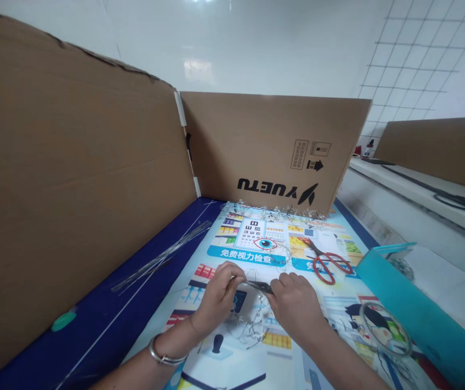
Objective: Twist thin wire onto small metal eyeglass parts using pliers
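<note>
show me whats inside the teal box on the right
In the teal box, a tangle of thin, wire-like strands shows near the far end. The side wall hides the lower part, so whatever lies there can't be seen.

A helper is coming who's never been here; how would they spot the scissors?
Start at the cardboard panel marked YUETU, then drop to the printed sheet. Left of the teal box lie the scissors, their big red handles unlike the dark tool in the right hand.

Upside-down YUETU cardboard panel (pixel 232 141) before white wall (pixel 281 49); small bottle (pixel 368 148) on ledge (pixel 408 181), right
</note>
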`<state>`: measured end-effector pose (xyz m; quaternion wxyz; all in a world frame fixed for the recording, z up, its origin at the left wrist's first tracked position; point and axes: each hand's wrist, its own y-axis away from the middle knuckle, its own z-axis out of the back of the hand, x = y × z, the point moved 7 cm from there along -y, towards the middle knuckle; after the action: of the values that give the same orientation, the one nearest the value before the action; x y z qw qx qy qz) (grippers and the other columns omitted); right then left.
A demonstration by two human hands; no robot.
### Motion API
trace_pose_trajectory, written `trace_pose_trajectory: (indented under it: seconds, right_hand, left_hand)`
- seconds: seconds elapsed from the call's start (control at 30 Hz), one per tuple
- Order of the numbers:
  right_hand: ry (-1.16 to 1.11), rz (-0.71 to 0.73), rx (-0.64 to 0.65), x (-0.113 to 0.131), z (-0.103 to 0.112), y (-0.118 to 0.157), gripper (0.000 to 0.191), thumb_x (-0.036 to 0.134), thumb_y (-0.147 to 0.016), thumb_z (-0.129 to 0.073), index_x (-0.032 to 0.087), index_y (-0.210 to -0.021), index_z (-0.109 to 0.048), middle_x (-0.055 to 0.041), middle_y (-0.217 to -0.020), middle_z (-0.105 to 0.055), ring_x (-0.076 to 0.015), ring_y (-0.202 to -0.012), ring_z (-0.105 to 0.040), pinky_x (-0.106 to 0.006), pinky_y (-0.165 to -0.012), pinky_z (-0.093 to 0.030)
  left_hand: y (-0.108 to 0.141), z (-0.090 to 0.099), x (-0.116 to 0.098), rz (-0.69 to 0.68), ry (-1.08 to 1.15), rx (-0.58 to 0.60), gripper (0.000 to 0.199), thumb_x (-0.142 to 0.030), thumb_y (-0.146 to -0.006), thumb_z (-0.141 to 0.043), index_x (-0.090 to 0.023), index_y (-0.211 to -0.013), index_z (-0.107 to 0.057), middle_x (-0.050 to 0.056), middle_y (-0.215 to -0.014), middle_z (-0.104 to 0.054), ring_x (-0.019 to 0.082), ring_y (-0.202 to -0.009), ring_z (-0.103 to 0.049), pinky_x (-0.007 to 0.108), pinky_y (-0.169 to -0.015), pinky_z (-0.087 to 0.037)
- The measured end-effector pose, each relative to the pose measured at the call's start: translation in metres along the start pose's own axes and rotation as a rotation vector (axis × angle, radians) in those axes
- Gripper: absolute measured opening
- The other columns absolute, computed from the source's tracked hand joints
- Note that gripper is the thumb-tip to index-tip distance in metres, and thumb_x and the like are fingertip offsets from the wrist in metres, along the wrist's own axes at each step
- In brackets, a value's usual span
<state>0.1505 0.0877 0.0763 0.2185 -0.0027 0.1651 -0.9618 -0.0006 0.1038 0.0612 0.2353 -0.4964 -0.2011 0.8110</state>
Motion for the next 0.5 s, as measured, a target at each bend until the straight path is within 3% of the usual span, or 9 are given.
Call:
trace_pose_trajectory:
  seconds: [0.5]
  right_hand:
    - [0.038,0.015,0.045,0.0037,-0.0023,0.0018,0.012,0.031,-0.082,-0.053,0.020,-0.079,-0.057,-0.0050,-0.078,-0.058,-0.0207,-0.075,-0.049,-0.033,-0.065,-0.027]
  left_hand:
    - [0.0046,-0.0037,-0.0069,-0.097,-0.082,0.024,0.015,-0.019,-0.089,-0.037,-0.018,-0.081,-0.049,0.005,-0.080,-0.051,0.019,-0.079,-0.048,0.034,-0.074,-0.038]
